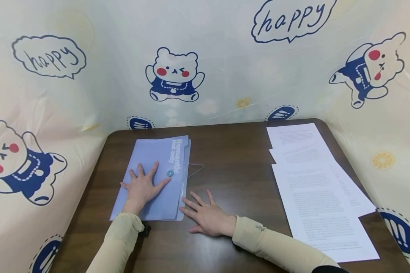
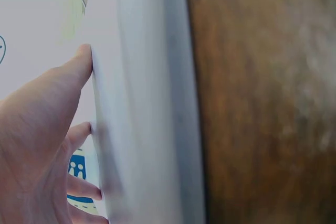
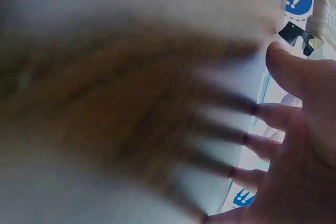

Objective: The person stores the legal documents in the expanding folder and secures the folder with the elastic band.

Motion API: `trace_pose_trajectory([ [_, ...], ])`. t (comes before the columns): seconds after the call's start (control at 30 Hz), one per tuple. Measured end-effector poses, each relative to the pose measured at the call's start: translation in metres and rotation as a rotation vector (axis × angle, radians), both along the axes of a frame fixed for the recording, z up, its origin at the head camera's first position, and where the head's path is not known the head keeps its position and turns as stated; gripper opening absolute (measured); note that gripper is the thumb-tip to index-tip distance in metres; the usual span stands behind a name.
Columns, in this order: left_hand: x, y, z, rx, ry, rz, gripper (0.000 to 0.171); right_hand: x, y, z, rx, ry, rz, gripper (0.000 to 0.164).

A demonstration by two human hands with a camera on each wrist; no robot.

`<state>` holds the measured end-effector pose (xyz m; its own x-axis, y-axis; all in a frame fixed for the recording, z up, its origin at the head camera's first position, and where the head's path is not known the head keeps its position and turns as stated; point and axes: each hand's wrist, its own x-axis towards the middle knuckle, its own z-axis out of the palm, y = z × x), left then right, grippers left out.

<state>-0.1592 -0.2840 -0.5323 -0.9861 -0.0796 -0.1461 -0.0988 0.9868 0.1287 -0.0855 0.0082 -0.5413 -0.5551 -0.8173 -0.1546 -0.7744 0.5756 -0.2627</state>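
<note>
A translucent blue document folder (image 1: 153,149) lies flat on the left of the table, white lettering and a small round button (image 1: 170,173) along its right side. Spread fingers of my left hand (image 1: 141,189) rest on the folder's cover, the thumb just below the button. In the left wrist view, the fingertips (image 2: 84,56) meet the folder's surface. My right hand (image 1: 208,219) lies with fingers extended on the table, the fingertips close to the folder's lower right edge. A thin cord (image 1: 201,165) loops out beyond that edge.
Several printed sheets of paper (image 1: 317,201) overlap on the right of the brown table (image 1: 232,159), close to the right sleeve (image 1: 276,242). A patterned cloth (image 1: 225,76) with cartoon bears hangs around the table's back and sides.
</note>
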Motion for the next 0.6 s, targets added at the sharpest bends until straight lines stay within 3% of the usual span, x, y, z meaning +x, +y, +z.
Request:
trace_pose_trajectory([
  [0.13,0.003,0.001,0.0,-0.005,0.008,-0.001,0.104,-0.004,0.002,-0.025,-0.056,0.003,0.013,0.081],
  [0.3,0.006,0.004,-0.004,-0.008,0.019,0.003,0.105,-0.004,0.007,-0.029,-0.076,-0.009,0.025,0.078],
  [0.43,0.007,0.009,-0.006,-0.02,0.03,-0.001,0.104,0.001,0.014,-0.003,-0.028,0.011,0.019,0.076],
  [0.53,0.007,0.011,-0.005,-0.013,0.032,0.008,0.104,0.005,0.014,0.025,0.029,0.0,0.007,0.074],
  [0.6,0.007,0.011,-0.004,-0.006,0.031,0.015,0.104,0.006,0.015,0.027,0.014,-0.002,0.007,0.073],
])
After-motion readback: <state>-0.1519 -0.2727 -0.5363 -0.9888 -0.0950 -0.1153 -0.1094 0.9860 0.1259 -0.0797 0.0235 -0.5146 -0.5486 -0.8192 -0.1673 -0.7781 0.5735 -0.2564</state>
